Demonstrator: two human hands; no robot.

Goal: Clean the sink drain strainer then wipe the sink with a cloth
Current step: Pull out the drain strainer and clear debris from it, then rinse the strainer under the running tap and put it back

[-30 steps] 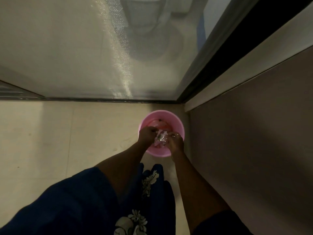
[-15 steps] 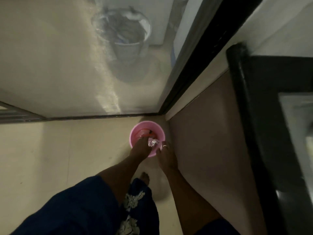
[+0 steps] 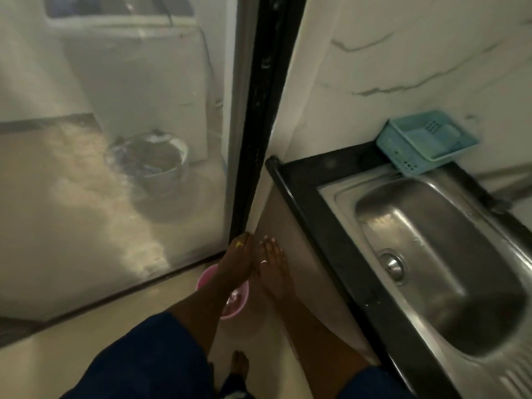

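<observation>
Two spread grips: left hand (image 3: 237, 262) and right hand (image 3: 272, 264) hover, fingers straight, over the pink bucket (image 3: 205, 277).

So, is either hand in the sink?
No, the left hand and right hand are held out beside the counter, apart from the sink.

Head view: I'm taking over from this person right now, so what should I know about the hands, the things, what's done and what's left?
Left hand: fingers straight, seemingly holds nothing.
Right hand: fingers straight, holds nothing, beside it.
Both hover over the pink bin on the floor; a shiny crumpled scrap lies inside.
The strainer sits in the sink drain.
Done: waste appears binned.
Left: wipe the sink; no cloth is in view.
</observation>
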